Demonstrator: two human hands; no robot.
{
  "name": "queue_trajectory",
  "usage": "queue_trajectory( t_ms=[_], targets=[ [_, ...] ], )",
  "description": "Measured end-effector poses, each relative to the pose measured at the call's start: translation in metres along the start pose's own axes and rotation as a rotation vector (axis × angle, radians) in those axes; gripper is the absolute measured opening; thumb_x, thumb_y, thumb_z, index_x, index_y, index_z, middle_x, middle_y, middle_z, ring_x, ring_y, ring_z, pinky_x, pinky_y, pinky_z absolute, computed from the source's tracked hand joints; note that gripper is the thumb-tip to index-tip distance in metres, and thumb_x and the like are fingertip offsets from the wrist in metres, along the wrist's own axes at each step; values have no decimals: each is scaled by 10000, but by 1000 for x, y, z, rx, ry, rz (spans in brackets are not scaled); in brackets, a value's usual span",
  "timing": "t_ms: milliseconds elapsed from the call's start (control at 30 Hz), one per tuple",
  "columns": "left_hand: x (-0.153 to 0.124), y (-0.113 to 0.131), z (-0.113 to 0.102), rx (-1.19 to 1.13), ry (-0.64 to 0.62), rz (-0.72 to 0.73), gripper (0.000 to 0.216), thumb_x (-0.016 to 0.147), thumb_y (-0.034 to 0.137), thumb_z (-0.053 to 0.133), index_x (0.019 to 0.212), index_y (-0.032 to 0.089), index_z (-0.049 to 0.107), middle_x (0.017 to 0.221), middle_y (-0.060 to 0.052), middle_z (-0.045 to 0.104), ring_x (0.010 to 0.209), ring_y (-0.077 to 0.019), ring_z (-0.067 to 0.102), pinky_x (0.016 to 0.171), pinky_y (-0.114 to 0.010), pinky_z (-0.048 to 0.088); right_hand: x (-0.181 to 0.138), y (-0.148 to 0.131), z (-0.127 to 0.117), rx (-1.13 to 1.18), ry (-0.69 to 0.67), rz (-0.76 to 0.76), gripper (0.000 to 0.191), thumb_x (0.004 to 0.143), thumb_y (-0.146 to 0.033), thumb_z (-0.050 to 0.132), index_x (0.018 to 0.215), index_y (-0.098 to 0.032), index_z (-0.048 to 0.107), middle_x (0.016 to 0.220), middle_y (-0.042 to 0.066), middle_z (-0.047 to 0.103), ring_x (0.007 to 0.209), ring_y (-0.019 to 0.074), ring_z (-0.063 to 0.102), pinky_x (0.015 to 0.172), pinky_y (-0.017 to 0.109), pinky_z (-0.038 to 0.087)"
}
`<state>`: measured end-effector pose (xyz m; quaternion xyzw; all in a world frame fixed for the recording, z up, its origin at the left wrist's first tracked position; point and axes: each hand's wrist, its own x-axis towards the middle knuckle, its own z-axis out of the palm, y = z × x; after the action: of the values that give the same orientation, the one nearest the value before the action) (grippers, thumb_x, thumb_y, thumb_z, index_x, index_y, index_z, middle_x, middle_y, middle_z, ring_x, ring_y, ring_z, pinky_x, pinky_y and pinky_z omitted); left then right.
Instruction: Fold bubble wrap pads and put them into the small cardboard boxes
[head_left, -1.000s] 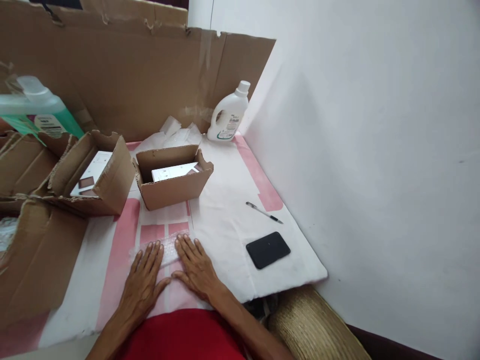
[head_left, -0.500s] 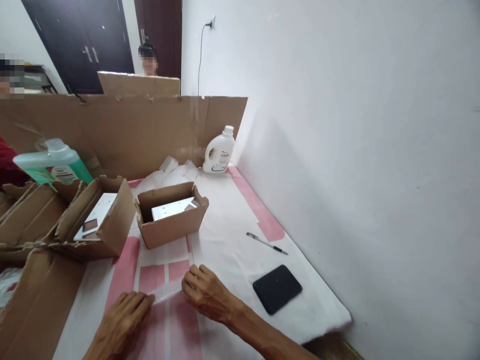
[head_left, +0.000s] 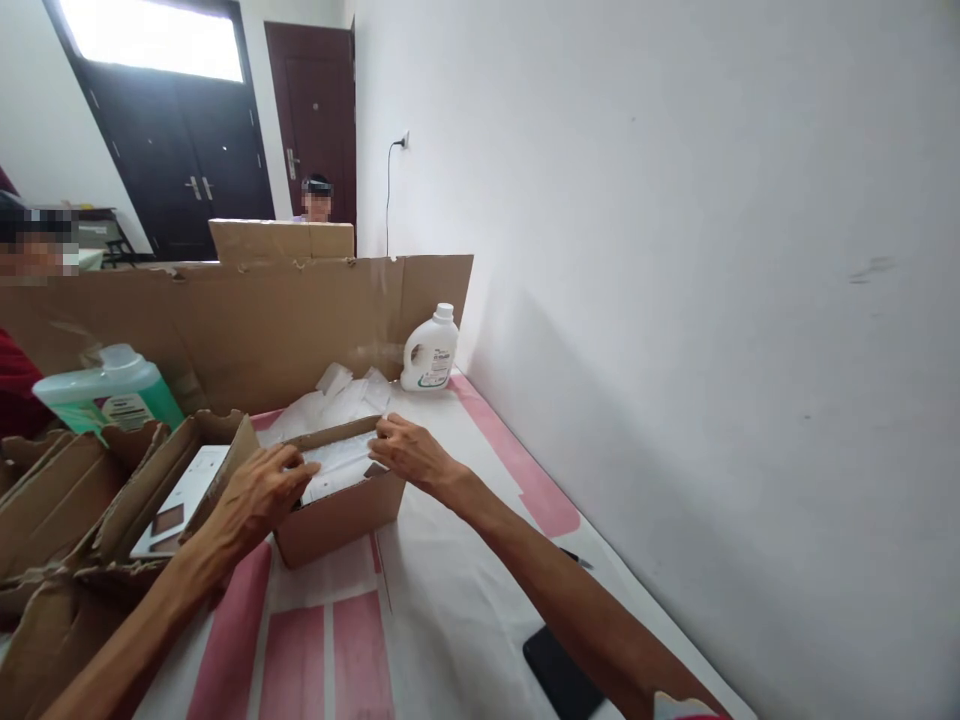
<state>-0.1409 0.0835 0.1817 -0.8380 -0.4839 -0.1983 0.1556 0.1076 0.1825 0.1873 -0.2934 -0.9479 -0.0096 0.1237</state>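
Beside a white wall [head_left: 675,300], my left hand [head_left: 268,482] and right hand [head_left: 411,452] pinch clear wrap [head_left: 346,450] at a cardboard box's [head_left: 341,525] mouth.

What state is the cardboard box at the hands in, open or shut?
Open: no lid covers the cardboard box, and through its top a white panel shows inside.

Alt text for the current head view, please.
A person's left hand and right hand hold clear plastic wrap at the opening of a cardboard box on a pink-and-white tablecloth. Beyond it stands a white handled bottle, with a bottle of green liquid to the left.
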Motion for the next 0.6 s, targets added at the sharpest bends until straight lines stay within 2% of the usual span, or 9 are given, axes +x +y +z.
queue_trajectory(
  t_ms=[100,167,233,333,367,433,467,533,600],
  targets=[
    [1,-7,8,-88,-280,-119,260,952,297,529,947,267,788,925,-59,701,849,-204,647,771,-317,456,5,9,5,65,-160,-6,240,926,-268,738,706,-173,720,837,47,686,853,175,603,749,261,451],
    [2,-8,3,-218,-448,-186,280,933,421,570,991,269,798,972,-63,727,891,-225,673,793,-325,451,5,14,-2,97,-228,-13,301,868,-369,797,651,-178,714,690,10,648,714,151,580,637,246,405],
    [5,-10,-5,-357,-552,-240,394,943,545,526,1007,268,799,960,-54,739,869,-216,681,773,-313,442,6,17,-13,177,-300,4,353,878,-434,773,640,-179,718,590,-17,599,617,128,538,581,245,357],
    [13,-13,-16,-435,-535,-318,531,960,626,438,852,231,777,889,-45,726,774,-187,646,715,-301,417,13,16,-32,302,-286,68,330,957,-372,674,706,-170,743,609,-20,613,616,116,528,600,245,341],
    [16,-13,-18,-434,-499,-330,530,954,625,450,808,220,759,867,-45,719,753,-182,633,701,-301,409,16,13,-35,311,-243,90,287,967,-338,658,759,-167,758,678,-7,650,662,122,552,627,243,350],
    [23,-12,-18,-423,-415,-322,466,943,588,487,863,215,755,908,-52,719,781,-185,629,722,-302,411,23,5,-37,282,-179,111,199,974,-293,644,883,-174,776,864,24,707,791,141,600,688,237,371],
    [26,-11,-14,-423,-392,-311,428,941,556,496,930,217,758,954,-60,720,818,-191,634,749,-304,417,25,1,-34,267,-179,116,165,968,-282,652,925,-182,776,934,35,715,848,153,614,709,235,377],
    [29,-7,-3,-436,-403,-305,355,924,477,520,1000,219,753,991,-72,722,860,-199,643,783,-307,427,28,-6,-25,247,-237,130,105,922,-264,711,916,-178,772,947,51,718,880,177,627,697,240,378],
    [28,-3,12,-447,-469,-331,254,858,394,582,923,209,743,882,-67,718,789,-199,638,729,-302,426,29,-9,-12,232,-298,163,86,830,-225,800,863,-157,759,891,67,716,852,200,634,661,247,372]
  ],
)
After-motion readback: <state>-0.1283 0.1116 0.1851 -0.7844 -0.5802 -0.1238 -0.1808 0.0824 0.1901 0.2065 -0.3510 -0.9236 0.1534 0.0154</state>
